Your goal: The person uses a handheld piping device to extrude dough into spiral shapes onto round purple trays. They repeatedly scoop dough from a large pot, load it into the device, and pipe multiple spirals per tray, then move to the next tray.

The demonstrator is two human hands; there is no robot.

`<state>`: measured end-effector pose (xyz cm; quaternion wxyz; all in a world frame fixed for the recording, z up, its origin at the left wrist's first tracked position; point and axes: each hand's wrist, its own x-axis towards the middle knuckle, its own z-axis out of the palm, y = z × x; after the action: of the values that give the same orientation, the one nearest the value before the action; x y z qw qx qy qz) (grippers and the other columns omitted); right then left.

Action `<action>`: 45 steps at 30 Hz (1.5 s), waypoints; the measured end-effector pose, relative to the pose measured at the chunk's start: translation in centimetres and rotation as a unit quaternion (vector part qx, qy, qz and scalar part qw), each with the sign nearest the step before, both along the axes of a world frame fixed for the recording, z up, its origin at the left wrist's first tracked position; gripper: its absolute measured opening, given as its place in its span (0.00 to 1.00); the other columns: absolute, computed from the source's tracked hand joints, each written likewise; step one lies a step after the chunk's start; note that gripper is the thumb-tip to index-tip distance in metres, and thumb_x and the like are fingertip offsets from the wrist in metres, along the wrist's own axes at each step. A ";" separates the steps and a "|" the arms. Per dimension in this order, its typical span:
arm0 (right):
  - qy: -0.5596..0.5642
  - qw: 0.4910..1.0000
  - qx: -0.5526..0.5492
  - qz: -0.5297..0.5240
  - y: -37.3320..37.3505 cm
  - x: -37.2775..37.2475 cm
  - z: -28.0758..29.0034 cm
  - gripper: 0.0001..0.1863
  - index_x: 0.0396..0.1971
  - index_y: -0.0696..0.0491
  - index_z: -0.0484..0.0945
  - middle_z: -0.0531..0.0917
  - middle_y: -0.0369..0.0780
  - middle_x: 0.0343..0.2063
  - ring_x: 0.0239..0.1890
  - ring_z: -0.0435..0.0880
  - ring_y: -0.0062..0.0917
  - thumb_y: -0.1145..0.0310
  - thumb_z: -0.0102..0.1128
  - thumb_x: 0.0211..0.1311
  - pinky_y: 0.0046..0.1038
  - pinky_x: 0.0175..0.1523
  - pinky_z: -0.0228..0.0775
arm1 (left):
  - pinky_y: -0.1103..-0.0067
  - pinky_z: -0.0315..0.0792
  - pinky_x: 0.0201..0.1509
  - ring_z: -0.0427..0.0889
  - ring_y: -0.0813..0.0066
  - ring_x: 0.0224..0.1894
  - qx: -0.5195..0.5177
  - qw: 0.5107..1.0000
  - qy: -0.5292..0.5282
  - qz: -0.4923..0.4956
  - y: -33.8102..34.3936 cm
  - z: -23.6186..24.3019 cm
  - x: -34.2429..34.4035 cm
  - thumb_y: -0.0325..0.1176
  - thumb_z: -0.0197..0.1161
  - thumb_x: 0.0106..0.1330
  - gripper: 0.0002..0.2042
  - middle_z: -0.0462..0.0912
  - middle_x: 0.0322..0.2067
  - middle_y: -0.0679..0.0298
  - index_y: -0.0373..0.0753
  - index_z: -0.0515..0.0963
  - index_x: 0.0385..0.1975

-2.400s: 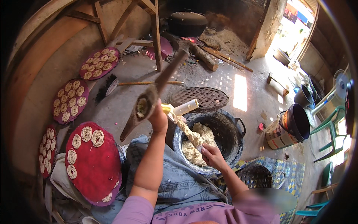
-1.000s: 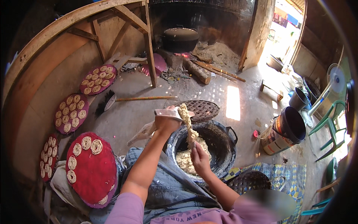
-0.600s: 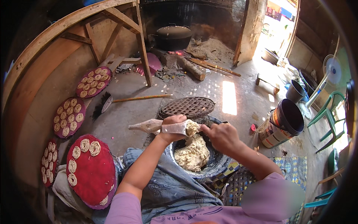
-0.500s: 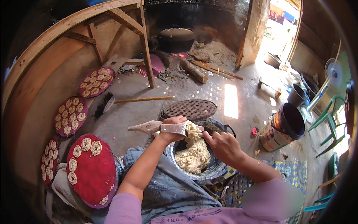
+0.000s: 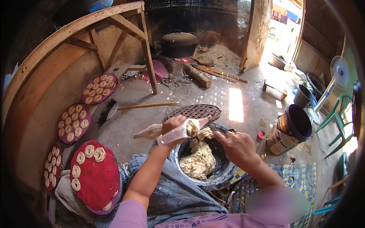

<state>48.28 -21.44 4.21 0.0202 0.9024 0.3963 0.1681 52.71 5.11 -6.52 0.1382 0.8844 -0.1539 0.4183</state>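
Observation:
My left hand [image 5: 174,124] is closed around a whitish piping bag [image 5: 173,136]. Its mouth faces right with pale dough inside, and its narrow end points left. My right hand [image 5: 240,147] is closed on a spoon-like utensil, mostly hidden by the fingers. A lump of dough [image 5: 205,133] sits at the utensil's end, just right of the bag's mouth. Below both hands, a larger mass of sticky dough [image 5: 197,161] lies in a dark, smeared basin [image 5: 228,173] in front of my lap.
At left, a red round tray [image 5: 95,178] carries several coiled dough nests; smaller filled trays [image 5: 73,123] stand beyond it. A slatted round cover [image 5: 195,113] lies behind the basin. Farther off are a broom [image 5: 146,105], a wooden frame [image 5: 150,64] and a pot [image 5: 179,45] over embers. A bucket [image 5: 289,131] stands right.
The right hand has drawn slightly right and down from the bag, and a dough lump now shows apart from its mouth. The bag has tilted, its mouth more toward me.

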 end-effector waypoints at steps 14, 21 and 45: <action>0.038 0.994 0.097 -0.035 0.2 -0.6 -1.7 0.19 0.50 0.42 0.77 0.78 0.37 0.20 0.20 0.80 0.32 0.72 0.54 0.59 0.35 0.25 0.71 | 0.67 0.73 0.26 0.77 0.59 0.24 -0.029 0.995 -0.023 0.088 1.6 -0.1 0.2 0.38 0.68 0.51 0.10 0.73 0.21 0.63 0.44 0.73 0.20; -0.025 0.998 -0.032 0.040 0.7 -2.2 0.2 0.18 0.50 0.52 0.75 0.77 0.37 0.21 0.22 0.81 0.28 0.72 0.53 0.58 0.29 0.27 0.72 | 0.67 0.73 0.26 0.77 0.58 0.25 -0.021 0.998 0.017 0.062 1.4 0.0 -0.5 0.36 0.66 0.51 0.11 0.72 0.21 0.61 0.42 0.69 0.20; 0.545 0.776 0.296 -0.113 -0.3 2.4 -22.3 0.15 0.49 0.54 0.78 0.80 0.38 0.23 0.21 0.79 0.22 0.63 0.51 0.68 0.28 0.28 0.71 | 0.64 0.71 0.29 0.75 0.54 0.25 -0.114 0.979 -0.102 0.133 6.3 1.0 -1.2 0.35 0.70 0.47 0.11 0.72 0.22 0.60 0.42 0.72 0.22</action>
<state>50.73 -21.79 -18.04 -0.4485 0.8428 0.1668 -0.2462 51.47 11.42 -5.56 0.1644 0.8281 0.0005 0.5359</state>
